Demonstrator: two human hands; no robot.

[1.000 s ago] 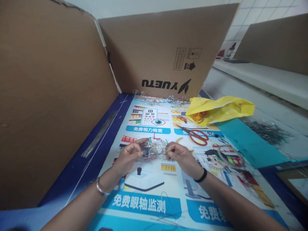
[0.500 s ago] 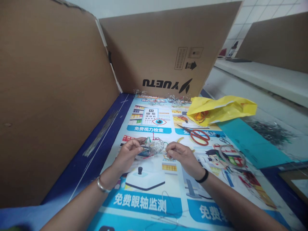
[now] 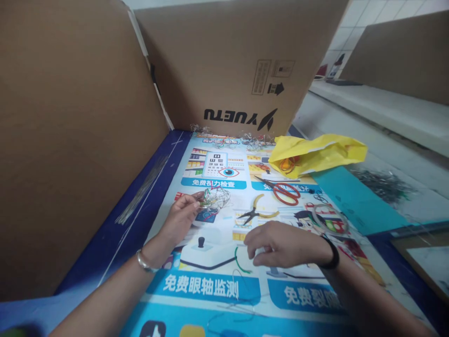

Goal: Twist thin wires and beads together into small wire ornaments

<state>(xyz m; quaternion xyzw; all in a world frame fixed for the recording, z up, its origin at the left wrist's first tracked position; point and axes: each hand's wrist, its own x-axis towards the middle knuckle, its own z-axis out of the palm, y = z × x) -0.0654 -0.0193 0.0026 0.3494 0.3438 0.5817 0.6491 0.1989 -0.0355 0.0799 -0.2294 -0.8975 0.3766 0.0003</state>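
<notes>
Right hand [image 3: 282, 244] now lower, apart from wire cage [image 3: 217, 198]

The wire bundle [image 3: 218, 198] was silvery with red and green strands, the pliers [image 3: 251, 214] yellow-handled, the scissors [image 3: 276, 188] red-handled, the bag [image 3: 326, 154] at three o'clock yellow, and the cartoon-patterned poster [image 3: 217, 252] blue and white.

Head camera: 1, worn on the person's head
Aim: forward and down along the printed sheet [image 3: 196, 258]
Hands: left hand [image 3: 180, 217], right hand [image 3: 284, 243], near, mid-frame, seen from above
Far end: upright back panel [image 3: 224, 61]
Left edge: side panel [image 3: 77, 140], close
Right edge: white ledge [image 3: 379, 107], farther off
</notes>
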